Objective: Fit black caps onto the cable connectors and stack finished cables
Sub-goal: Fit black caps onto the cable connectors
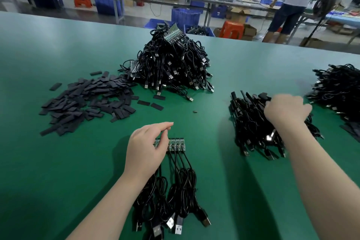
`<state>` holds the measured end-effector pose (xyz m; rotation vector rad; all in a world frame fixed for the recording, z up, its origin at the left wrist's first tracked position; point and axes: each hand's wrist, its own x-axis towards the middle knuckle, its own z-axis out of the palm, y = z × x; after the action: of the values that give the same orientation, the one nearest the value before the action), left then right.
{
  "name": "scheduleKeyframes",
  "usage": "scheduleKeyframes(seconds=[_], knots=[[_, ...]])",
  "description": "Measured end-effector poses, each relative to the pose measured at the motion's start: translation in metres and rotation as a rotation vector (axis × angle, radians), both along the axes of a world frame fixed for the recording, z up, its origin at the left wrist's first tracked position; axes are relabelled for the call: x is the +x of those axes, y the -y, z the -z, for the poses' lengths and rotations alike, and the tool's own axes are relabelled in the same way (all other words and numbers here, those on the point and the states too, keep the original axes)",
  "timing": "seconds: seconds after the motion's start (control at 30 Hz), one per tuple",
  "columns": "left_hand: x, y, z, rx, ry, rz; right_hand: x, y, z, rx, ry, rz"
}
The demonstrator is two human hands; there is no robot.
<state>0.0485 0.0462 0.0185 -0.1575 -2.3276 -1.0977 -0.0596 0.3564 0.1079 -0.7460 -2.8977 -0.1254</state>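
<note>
Across the whole lower frame spreads the green-topped bench (58,161), carrying everything. At upper centre rises the largest heap, a tangled mound of black USB cables with bare green circuit-board connectors (171,64). Left of it, in the middle left of the frame, lies a flat scatter of black rectangular caps (87,101), a few loose ones strayed toward the mound's foot. At the right edge sits a dense pile of black cables (339,89), partly cut off by the frame. Between that pile and the centre lies a bundle of capped black cables (251,122), capped ends pointing up-frame and plugs fanned toward the bottom. At lower centre a row of black cables joined by a strip of small green circuit boards (176,144) lies flat, its coiled leads and silver USB plugs trailing to the bottom edge. The right hand (286,109), fingers curled into a fist, grips the upper right part of the capped bundle. The left hand (148,146) rests over the left end of the green strip, fingers loosely bent, forefinger and thumb close together above the boards; whether they pinch anything I cannot tell.
</note>
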Motion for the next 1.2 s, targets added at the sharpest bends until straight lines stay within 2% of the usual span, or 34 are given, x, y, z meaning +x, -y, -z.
scheduleKeyframes(seconds=[0.07, 0.17, 0.23, 0.3, 0.33, 0.37, 0.43, 0.5, 0.53, 0.63, 0.77, 0.9, 0.97, 1.07, 1.2], knots=[[-0.001, 0.002, 0.001, -0.003, 0.019, -0.005, 0.000, -0.007, 0.018, -0.036, 0.150, -0.031], [-0.006, 0.004, 0.004, -0.015, 0.122, -0.009, 0.002, -0.009, 0.034, 0.011, 0.137, -0.038], [-0.009, 0.005, 0.007, -0.078, 0.202, -0.008, 0.009, 0.007, 0.034, 0.074, -0.023, -0.091], [-0.010, 0.005, 0.010, -0.180, 0.292, 0.009, 0.023, 0.037, 0.032, 0.050, -0.232, -0.290], [-0.011, 0.005, 0.011, -0.233, 0.330, 0.017, 0.032, 0.055, 0.034, -0.002, -0.273, -0.407], [-0.013, 0.005, 0.012, -0.274, 0.351, 0.022, 0.042, 0.075, 0.037, -0.096, -0.237, -0.507], [-0.014, 0.005, 0.014, -0.305, 0.339, 0.021, 0.059, 0.112, 0.050, -0.325, -0.016, -0.597], [-0.014, 0.006, 0.014, -0.289, 0.318, 0.019, 0.072, 0.138, 0.069, -0.393, 0.197, -0.590], [-0.015, 0.006, 0.013, -0.275, 0.313, 0.021, 0.076, 0.146, 0.077, -0.384, 0.216, -0.590], [-0.015, 0.007, 0.014, -0.209, 0.313, 0.041, 0.078, 0.159, 0.087, -0.519, 0.115, -0.553], [-0.013, 0.009, 0.015, -0.050, 0.311, 0.104, 0.077, 0.160, 0.089, -0.695, 0.091, -0.517], [-0.011, 0.009, 0.010, 0.249, 0.334, 0.061, 0.086, 0.152, 0.090, -1.196, -0.136, -0.561], [-0.011, 0.011, 0.006, 0.411, 0.396, 0.083, 0.089, 0.151, 0.090, -1.335, -0.215, -0.559], [-0.011, 0.015, 0.002, 0.466, 0.429, 0.123, 0.092, 0.151, 0.090, -1.447, -0.277, -0.587], [-0.011, 0.017, 0.002, 0.496, 0.430, 0.152, 0.096, 0.150, 0.086, -1.488, -0.297, -0.613]])
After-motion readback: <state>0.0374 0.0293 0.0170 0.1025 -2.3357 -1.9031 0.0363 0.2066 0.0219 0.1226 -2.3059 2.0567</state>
